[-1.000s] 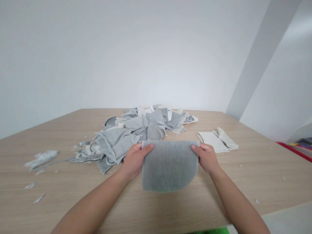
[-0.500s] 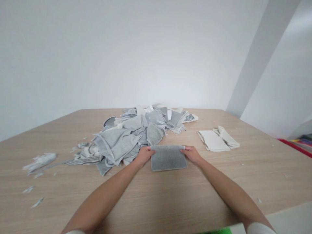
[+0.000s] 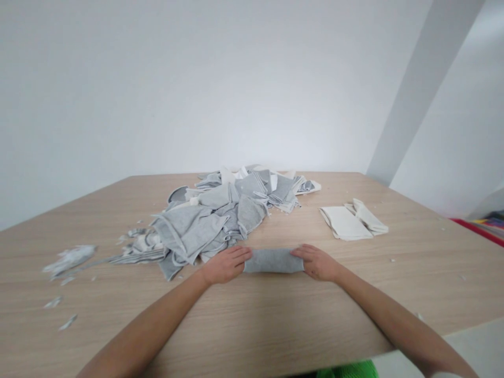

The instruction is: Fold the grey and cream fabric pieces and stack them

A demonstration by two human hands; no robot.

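Head view: your left hand [image 3: 226, 264] grasps the left end of a gray knit fabric piece [image 3: 273, 261], fingers bent over its edge; the thumb is hidden. Your right hand [image 3: 318, 262] grasps the right end of the same piece in like manner. The piece spans the gap between your hands as a narrow, wide band, over the wood-grain tabletop [image 3: 275, 328]; whether its underside touches the wood, you cannot tell from here.

Taking that gray piece as your landmark, a loose heap of gray and off-white fabric scraps [image 3: 212, 210] lies beyond it and to its left, its closest scraps near your left hand. Striped fabric strips [image 3: 142, 254] lie further left of the piece, against the heap's near left side. Well to its left is a bunch of white shreds [image 3: 73, 257], with small loose bits in front. Beyond the piece and to its right lie two folded off-white fabric pieces [image 3: 346, 222], side by side. Nearer you than the piece, and right of it, something bright green [image 3: 350, 369] shows below the table edge.
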